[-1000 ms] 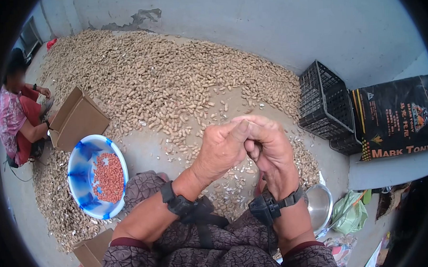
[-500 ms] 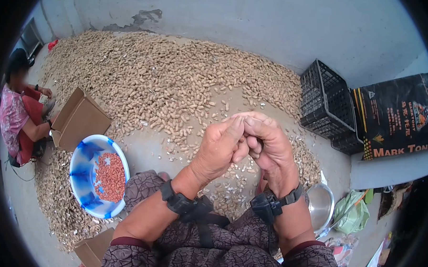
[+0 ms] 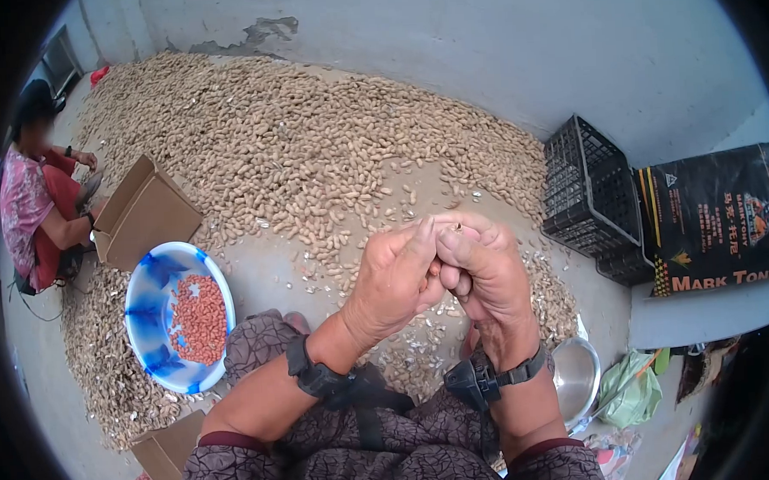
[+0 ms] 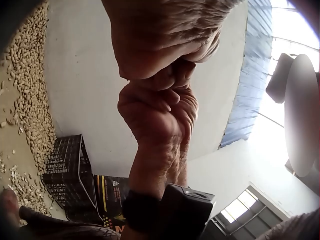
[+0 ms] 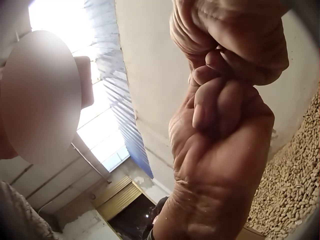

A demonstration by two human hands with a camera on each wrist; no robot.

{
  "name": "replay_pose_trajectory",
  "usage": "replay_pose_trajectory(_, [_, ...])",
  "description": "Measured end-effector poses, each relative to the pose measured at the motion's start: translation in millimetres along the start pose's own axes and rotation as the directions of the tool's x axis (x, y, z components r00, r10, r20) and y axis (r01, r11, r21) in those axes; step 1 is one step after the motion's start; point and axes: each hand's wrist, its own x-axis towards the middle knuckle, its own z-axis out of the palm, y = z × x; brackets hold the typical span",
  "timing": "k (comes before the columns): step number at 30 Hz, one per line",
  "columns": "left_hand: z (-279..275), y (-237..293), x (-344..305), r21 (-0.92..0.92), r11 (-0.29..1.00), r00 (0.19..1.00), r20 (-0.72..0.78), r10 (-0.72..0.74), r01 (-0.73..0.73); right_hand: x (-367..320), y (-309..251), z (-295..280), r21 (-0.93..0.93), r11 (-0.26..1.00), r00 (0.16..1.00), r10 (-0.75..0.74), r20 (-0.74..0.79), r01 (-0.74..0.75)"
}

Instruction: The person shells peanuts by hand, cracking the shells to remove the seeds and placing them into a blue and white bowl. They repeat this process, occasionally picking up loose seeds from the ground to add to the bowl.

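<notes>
In front of the lap, my left hand (image 3: 394,270) and right hand (image 3: 490,265) meet with thumbs and fingertips together. A peanut (image 3: 459,227) is pinched between them, mostly hidden, with only a small brownish bit of shell showing by the right thumb. Something reddish, like a kernel, shows between the left fingers. Both wrist views show the curled fingers from below, the peanut hidden. On the floor to the left, a blue-and-white basin (image 3: 153,336) holds shelled red peanut kernels (image 3: 201,321). Behind the hands spreads a large heap of unshelled peanuts (image 3: 295,149).
Another person (image 3: 35,204) squats at far left beside a cardboard box (image 3: 147,212). Black crates (image 3: 584,188) and a black printed sack (image 3: 710,217) stand right. A metal bowl (image 3: 577,377) and a green bag (image 3: 631,388) lie nearer. Broken shells (image 3: 411,346) litter the floor below.
The thumbs have shifted against each other at the fingertips, and a bit of shell now shows by the right thumb. Both hands remain together in nearly the same place.
</notes>
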Motion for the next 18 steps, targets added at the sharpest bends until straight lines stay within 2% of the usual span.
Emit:
replay_pose_trajectory(3, [-2, -1, 2, -0.04, 0.999, 1.0, -0.012, 0.002, -0.002, 3, 2, 1, -0.012, 1.0, 0.998, -0.027, -0.05, 0.026])
replay_pose_trajectory(9, [-12, -5, 10, -0.159, 0.987, 1.0, -0.005, -0.008, 0.007, 8, 4, -3, 0.015, 1.0, 0.999, 0.017, 0.028, -0.017])
replay_pose_trajectory(11, [-11, -5, 11, -0.167, 0.986, 1.0, -0.015, -0.01, 0.008, 7, 2, -1, -0.112, 0.994, 0.999, -0.016, -0.027, 0.013])
replay_pose_trajectory(12, [-9, -6, 11, -0.144, 0.989, 0.997, -0.08, 0.016, -0.027, 7, 0, 2, -0.116, 0.993, 1.0, -0.015, -0.024, 0.012])
replay_pose_trajectory(13, [-7, -6, 12, -0.118, 0.991, 0.989, -0.144, 0.043, -0.06, 7, -2, 4, -0.193, 0.98, 0.993, -0.072, -0.089, 0.053])
replay_pose_trajectory(14, [-6, -6, 12, -0.119, 0.991, 0.988, -0.146, 0.046, -0.064, 8, -4, 5, -0.271, 0.958, 0.98, -0.134, -0.149, 0.09])
replay_pose_trajectory(16, [-4, -6, 12, 0.025, 0.991, 0.966, -0.22, 0.132, -0.13, 9, -2, 0, -0.256, 0.962, 0.98, -0.139, -0.142, 0.099])
replay_pose_trajectory(18, [-5, -11, 14, 0.065, 0.985, 0.962, -0.212, 0.17, -0.16, 9, -2, -3, -0.241, 0.965, 0.981, -0.142, -0.133, 0.107])
